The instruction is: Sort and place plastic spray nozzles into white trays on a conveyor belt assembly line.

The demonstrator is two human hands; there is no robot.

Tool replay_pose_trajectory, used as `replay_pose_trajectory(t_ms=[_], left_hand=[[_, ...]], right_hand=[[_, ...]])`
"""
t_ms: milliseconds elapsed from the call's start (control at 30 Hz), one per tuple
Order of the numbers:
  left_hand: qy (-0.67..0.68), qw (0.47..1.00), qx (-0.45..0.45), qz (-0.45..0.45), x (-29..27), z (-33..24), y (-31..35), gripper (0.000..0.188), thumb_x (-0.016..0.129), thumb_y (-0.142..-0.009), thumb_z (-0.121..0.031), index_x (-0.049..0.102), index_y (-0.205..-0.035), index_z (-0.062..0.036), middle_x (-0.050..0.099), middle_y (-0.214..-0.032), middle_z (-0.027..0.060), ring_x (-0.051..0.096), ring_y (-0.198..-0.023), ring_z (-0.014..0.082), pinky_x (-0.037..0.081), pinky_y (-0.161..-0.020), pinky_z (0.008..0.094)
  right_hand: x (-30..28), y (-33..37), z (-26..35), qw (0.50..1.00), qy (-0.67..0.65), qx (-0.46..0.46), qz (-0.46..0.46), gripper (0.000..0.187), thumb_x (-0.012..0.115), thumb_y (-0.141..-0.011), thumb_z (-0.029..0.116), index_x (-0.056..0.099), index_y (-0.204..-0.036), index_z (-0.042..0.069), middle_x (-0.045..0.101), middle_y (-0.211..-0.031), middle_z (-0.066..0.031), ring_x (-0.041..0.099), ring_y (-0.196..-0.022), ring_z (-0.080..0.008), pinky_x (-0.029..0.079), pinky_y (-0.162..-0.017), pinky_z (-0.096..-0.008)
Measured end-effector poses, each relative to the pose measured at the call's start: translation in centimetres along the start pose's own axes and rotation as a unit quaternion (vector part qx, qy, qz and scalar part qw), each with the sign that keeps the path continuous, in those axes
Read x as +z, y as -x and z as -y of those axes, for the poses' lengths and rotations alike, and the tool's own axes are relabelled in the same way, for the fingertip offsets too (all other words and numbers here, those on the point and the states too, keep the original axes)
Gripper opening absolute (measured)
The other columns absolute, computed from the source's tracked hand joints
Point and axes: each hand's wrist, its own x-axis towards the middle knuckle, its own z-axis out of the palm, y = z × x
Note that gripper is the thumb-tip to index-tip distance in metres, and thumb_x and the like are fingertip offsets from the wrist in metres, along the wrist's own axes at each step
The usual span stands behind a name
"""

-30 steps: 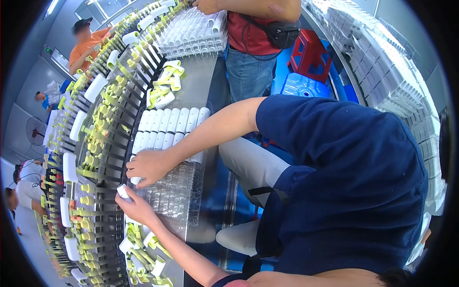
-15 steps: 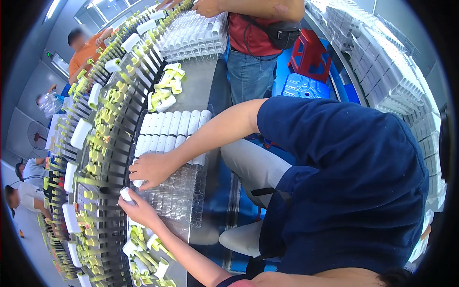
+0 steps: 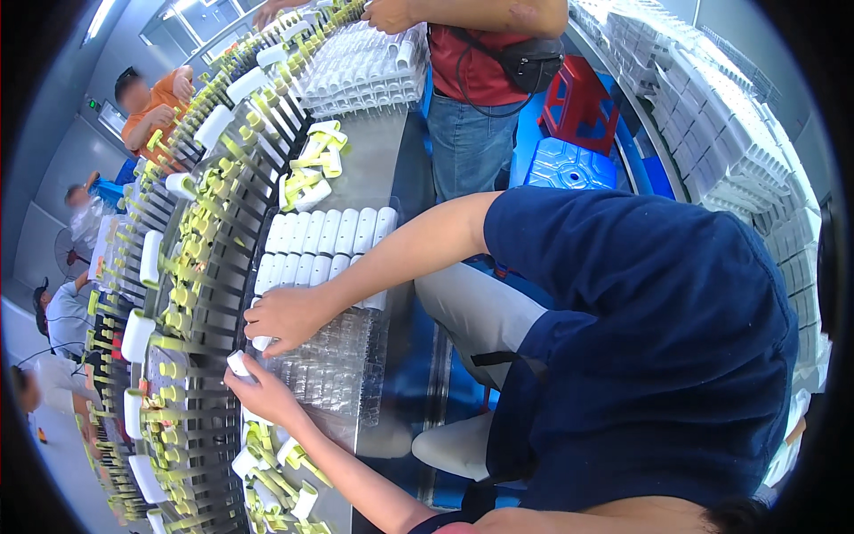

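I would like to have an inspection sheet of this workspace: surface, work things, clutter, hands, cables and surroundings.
Surface: grey metal bench, reflective.
Job's things: clear tray, partly filled with white pieces.
Clutter: loose yellow-green and white parts, piled on both sides of the tray.
Hands: left hand holds a white piece; right hand has its fingers curled over another, grip cannot be told.
Cables: dark loop beside a co-worker's waist bag; cord or strap, cannot tell.
Surroundings: slatted rack with yellow-green pegs, red stool, blue stool, stacked trays at the right.
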Motion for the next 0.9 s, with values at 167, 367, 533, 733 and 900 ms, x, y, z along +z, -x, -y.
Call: replay_pose_trajectory(t_ms=[167,367,533,733,900], left_hand=[[-0.003,1.0,-0.014,0.001,-0.1,-0.8,0.2,0.044,0.054,-0.094,-0.039,0.056,-0.114,-0.0003,0.066,-0.103,0.022,0.064,-0.091,0.038,0.049,-0.077,0.0436],[-0.015,1.0,-0.027,0.003,-0.4,-1.2,0.3,0.046,0.054,-0.093,-0.042,0.057,-0.114,-0.0009,0.066,-0.102,0.0225,0.064,-0.091,0.0396,0.049,-0.075,0.0446],[-0.019,1.0,-0.016,-0.005,-0.2,-0.9,0.2,0.046,0.054,-0.093,-0.042,0.057,-0.114,-0.0012,0.066,-0.101,0.0226,0.064,-0.091,0.0402,0.049,-0.074,0.0452],[-0.039,0.999,-0.036,-0.001,-0.6,-1.7,0.4,0.045,0.054,-0.094,-0.041,0.057,-0.114,-0.0011,0.066,-0.103,0.0225,0.064,-0.092,0.0401,0.049,-0.075,0.0452],[-0.021,1.0,-0.022,0.004,-0.3,-1.0,0.2,0.041,0.056,-0.094,-0.034,0.056,-0.114,0.0014,0.065,-0.102,0.0216,0.064,-0.09,0.0378,0.048,-0.075,0.0437]], right_hand=[[-0.1,0.1,-0.1,1.0,0.002,0.005,0.008,0.039,0.064,-0.082,0.041,0.058,-0.096,0.005,0.055,-0.09,-0.0126,0.06,-0.077,-0.0306,0.048,-0.067,-0.0433],[-0.1,-0.1,0.0,1.0,0.008,0.016,0.019,0.044,0.062,-0.082,0.046,0.06,-0.097,0.005,0.058,-0.09,-0.0137,0.062,-0.08,-0.0318,0.05,-0.069,-0.0436],[0.2,0.0,-0.2,1.0,0.006,0.019,0.012,0.043,0.062,-0.082,0.045,0.06,-0.097,0.005,0.058,-0.09,-0.0134,0.062,-0.08,-0.0317,0.05,-0.069,-0.0439],[-0.1,-0.1,0.1,1.0,0.0,0.022,0.021,0.043,0.063,-0.082,0.045,0.06,-0.096,0.005,0.058,-0.09,-0.0135,0.062,-0.08,-0.0316,0.051,-0.068,-0.0435],[0.2,0.1,-0.2,1.0,0.002,0.003,-0.007,0.043,0.063,-0.082,0.046,0.06,-0.096,0.005,0.057,-0.091,-0.0133,0.062,-0.081,-0.0316,0.051,-0.067,-0.0433]])
